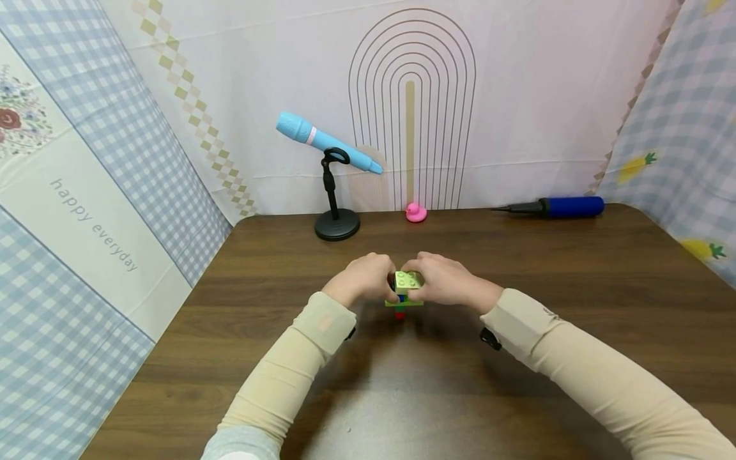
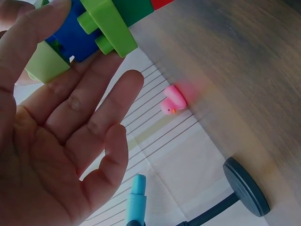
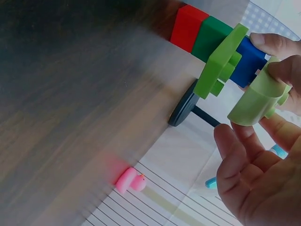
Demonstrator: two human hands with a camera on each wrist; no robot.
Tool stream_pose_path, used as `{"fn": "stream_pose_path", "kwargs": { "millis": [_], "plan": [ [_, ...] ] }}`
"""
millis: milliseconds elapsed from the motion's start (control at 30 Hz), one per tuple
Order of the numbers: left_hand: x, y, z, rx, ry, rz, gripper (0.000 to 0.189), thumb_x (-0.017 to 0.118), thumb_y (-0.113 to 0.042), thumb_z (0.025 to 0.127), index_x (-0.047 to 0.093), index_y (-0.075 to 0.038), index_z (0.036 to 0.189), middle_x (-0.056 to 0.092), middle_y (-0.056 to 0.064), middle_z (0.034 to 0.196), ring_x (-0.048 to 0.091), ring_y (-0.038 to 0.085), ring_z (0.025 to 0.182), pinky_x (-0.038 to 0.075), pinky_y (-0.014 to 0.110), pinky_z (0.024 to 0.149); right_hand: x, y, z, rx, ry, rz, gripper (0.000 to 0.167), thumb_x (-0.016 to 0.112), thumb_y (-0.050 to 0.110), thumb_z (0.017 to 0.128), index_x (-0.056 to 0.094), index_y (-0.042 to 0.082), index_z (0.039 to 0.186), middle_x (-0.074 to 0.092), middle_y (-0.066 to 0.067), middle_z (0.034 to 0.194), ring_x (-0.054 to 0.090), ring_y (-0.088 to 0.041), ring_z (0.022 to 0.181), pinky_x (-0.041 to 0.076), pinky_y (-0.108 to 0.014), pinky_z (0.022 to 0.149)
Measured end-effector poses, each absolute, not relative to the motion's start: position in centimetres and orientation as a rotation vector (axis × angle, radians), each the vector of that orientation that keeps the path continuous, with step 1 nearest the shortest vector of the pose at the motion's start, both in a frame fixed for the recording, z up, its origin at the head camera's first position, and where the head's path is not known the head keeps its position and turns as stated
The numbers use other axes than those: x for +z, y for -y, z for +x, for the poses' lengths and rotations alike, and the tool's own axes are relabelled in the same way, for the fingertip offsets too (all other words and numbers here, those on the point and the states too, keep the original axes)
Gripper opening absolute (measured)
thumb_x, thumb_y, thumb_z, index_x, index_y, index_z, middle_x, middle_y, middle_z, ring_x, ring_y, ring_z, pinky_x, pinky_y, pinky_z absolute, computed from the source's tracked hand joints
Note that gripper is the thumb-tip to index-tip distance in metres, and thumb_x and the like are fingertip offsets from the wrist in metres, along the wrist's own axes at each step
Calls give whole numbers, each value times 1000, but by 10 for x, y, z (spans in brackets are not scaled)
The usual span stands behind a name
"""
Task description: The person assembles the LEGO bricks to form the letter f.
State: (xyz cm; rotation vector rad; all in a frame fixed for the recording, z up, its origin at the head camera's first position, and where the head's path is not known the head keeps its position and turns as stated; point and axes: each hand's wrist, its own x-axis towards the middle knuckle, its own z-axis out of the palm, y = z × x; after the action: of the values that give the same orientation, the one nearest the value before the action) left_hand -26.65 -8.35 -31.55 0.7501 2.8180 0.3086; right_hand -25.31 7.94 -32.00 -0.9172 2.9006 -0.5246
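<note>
A stack of toy building blocks stands upright on the table between both hands. From the bottom it has a red block (image 3: 188, 28), a dark green block (image 3: 210, 36), a flat lime green piece (image 3: 217, 66) and a blue block (image 3: 248, 61). Above the blue one is a pale green block (image 1: 407, 281) with studs on top; a small gap shows between them at one edge. My left hand (image 1: 367, 281) pinches the blue block between thumb and fingers. With thumb and fingertips my right hand (image 1: 445, 281) holds the pale green block.
At the back, a light blue microphone (image 1: 330, 142) leans in a black stand (image 1: 337, 225). Right of it sit a pink rubber duck (image 1: 416, 213) and a blue hand pump (image 1: 572, 206). Patterned cloth (image 1: 517, 96) hangs behind the wooden table (image 1: 391, 396).
</note>
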Motion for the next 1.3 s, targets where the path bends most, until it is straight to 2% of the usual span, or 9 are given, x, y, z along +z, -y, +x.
{"fn": "stream_pose_path", "kwargs": {
  "millis": [200, 667, 900, 1300],
  "plan": [
    [-316, 86, -268, 345, -2794, 743, 17, 74, -27, 67, 62, -16, 66, 57, -7, 62, 50, 10, 57, 40, 25, 53, -316, -73, -253, -415, -2882, -911, 37, 66, 28, 72, 59, 14, 106, 45, 0, 79, 43, -15, 67, 35, -27, 51],
    [-312, 95, -269, 500, -2729, 800, 17, 75, -27, 67, 64, -17, 75, 59, -10, 67, 54, 7, 64, 43, 23, 60, -306, -68, -254, -300, -2849, -951, 28, 68, 28, 71, 62, 15, 95, 45, 0, 76, 41, -14, 69, 34, -27, 50],
    [-308, 93, -268, 469, -2751, 821, 16, 74, -27, 68, 64, -16, 73, 59, -10, 65, 54, 6, 62, 42, 22, 58, -304, -67, -256, -322, -2830, -952, 24, 68, 28, 72, 63, 14, 90, 47, 0, 77, 41, -15, 72, 34, -27, 50],
    [-310, 86, -267, 373, -2797, 795, 16, 74, -30, 67, 63, -18, 69, 58, -10, 63, 52, 8, 61, 40, 25, 54, -313, -75, -258, -426, -2807, -979, 33, 68, 22, 72, 63, 7, 100, 47, 0, 76, 42, -15, 71, 36, -26, 57]
  ]
}}
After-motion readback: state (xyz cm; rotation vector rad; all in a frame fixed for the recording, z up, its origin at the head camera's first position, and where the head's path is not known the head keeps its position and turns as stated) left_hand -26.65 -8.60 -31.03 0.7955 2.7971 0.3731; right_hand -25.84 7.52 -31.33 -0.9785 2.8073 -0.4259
